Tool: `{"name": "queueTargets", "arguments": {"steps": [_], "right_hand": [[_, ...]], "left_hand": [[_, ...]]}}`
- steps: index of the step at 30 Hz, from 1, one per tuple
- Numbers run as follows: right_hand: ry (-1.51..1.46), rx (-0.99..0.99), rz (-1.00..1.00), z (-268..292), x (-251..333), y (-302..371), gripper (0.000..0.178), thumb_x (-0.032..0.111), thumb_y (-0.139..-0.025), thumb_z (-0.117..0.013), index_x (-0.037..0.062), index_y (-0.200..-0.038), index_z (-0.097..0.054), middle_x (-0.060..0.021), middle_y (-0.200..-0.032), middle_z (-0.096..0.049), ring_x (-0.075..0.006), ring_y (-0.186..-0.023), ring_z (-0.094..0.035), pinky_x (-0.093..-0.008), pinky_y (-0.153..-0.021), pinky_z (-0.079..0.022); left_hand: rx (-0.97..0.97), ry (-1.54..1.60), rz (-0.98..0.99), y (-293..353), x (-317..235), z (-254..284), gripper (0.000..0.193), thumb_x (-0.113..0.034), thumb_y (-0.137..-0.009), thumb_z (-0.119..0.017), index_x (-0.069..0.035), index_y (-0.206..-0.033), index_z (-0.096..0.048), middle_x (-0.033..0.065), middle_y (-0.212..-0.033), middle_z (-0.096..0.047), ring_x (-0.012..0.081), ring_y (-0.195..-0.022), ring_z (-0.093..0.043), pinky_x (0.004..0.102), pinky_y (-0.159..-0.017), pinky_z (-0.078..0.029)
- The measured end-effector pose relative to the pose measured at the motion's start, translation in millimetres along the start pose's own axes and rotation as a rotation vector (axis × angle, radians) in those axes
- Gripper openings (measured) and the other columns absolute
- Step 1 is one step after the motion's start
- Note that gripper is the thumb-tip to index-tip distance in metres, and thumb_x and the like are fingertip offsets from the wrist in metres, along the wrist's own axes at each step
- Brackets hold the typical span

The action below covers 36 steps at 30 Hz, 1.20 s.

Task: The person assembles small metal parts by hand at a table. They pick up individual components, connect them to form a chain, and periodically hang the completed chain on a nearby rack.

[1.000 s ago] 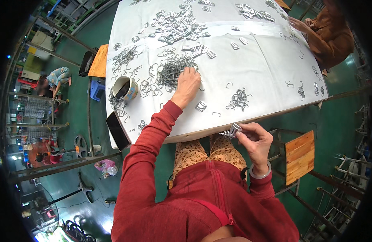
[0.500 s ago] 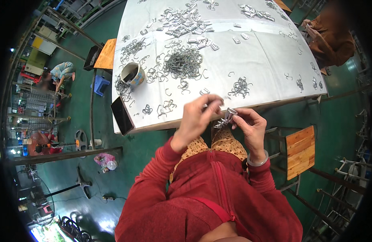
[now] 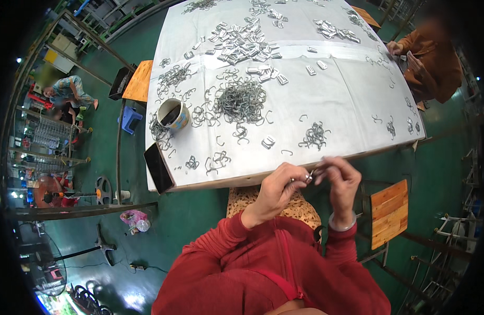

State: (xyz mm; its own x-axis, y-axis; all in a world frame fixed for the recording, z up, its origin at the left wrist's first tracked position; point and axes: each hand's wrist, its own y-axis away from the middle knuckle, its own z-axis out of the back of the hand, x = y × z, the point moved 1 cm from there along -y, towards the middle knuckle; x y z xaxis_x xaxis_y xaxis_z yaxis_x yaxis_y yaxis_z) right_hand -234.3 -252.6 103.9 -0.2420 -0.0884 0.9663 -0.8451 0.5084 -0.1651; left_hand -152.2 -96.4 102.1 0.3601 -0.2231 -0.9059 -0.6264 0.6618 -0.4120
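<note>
Metal clip (image 3: pixel 310 176) pinched between fingers of left hand (image 3: pixel 277 190) and right hand (image 3: pixel 340 181), just off desk's (image 3: pixel 336 100) near edge, wire pile (image 3: pixel 241 100) mid-desk.

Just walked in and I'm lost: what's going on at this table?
A person in a red jacket holds a small metal piece between the left hand and right hand, just off the near edge of the white table. A pile of bent wire hooks, flat metal clips and a cup lie on it. Another person works at the far corner.

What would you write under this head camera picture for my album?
Both hands, left hand and right hand, pinch a small metal clip together near the edge of a white table strewn with metal hooks.
</note>
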Motion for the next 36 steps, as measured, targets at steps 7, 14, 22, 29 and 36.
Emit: {"name": "queueTargets", "arguments": {"steps": [7, 14, 22, 29, 36], "right_hand": [[0.767, 0.184, 0.429, -25.0, -98.1, -190.0, 0.036, 0.003, -0.078, -0.063, 0.0029, -0.114, -0.061, -0.0152, -0.104, -0.064, -0.0253, -0.091, -0.059, -0.0316, -0.081, -0.047], [0.971, 0.151, 0.298, -23.8, -169.4, -262.7, 0.032, 0.004, -0.079, -0.061, -0.0004, -0.111, -0.06, -0.0133, -0.096, -0.064, -0.0238, -0.084, -0.06, -0.0319, -0.075, -0.05], [0.112, 0.294, -0.325, 0.7, -50.7, -138.9, 0.036, -0.002, -0.077, -0.065, -0.0037, -0.11, -0.051, -0.0083, -0.081, -0.063, -0.0103, -0.068, -0.057, -0.0219, -0.058, -0.044], [0.155, 0.345, -0.379, 4.3, 4.9, -56.9, 0.038, -0.002, -0.075, -0.065, -0.0007, -0.11, -0.052, -0.0066, -0.081, -0.063, -0.0081, -0.068, -0.056, -0.0201, -0.06, -0.045], [0.12, 0.29, -0.335, -2.7, 23.4, -32.5, 0.039, -0.007, -0.076, -0.064, 0.0004, -0.112, -0.05, -0.0056, -0.076, -0.061, -0.0111, -0.067, -0.061, -0.0228, -0.06, -0.051]], "left_hand": [[-0.007, 0.038, -0.034, 4.1, 12.8, 3.8, 0.013, 0.003, -0.08, -0.063, -0.001, -0.09, -0.057, 0.0098, -0.086, -0.061, 0.0235, -0.081, -0.058, 0.0318, -0.071, -0.048], [-0.019, 0.013, -0.067, 6.2, 12.1, 5.9, 0.014, 0.002, -0.078, -0.065, -0.003, -0.09, -0.059, 0.0096, -0.087, -0.061, 0.0232, -0.08, -0.058, 0.0308, -0.07, -0.048], [-0.065, 0.053, 0.017, 8.8, 15.9, -2.8, 0.02, 0.007, -0.074, -0.065, -0.003, -0.09, -0.061, 0.0089, -0.083, -0.061, 0.0242, -0.075, -0.059, 0.0317, -0.065, -0.048], [-0.105, -0.035, 0.088, 8.4, 31.4, -8.8, 0.014, 0.002, -0.079, -0.064, -0.001, -0.092, -0.061, 0.01, -0.082, -0.06, 0.0205, -0.073, -0.06, 0.0301, -0.063, -0.048], [-0.066, -0.194, 0.049, 12.7, 26.8, -8.5, 0.013, 0.001, -0.081, -0.062, -0.003, -0.093, -0.061, 0.0066, -0.086, -0.061, 0.0185, -0.079, -0.061, 0.0289, -0.067, -0.049]]}}
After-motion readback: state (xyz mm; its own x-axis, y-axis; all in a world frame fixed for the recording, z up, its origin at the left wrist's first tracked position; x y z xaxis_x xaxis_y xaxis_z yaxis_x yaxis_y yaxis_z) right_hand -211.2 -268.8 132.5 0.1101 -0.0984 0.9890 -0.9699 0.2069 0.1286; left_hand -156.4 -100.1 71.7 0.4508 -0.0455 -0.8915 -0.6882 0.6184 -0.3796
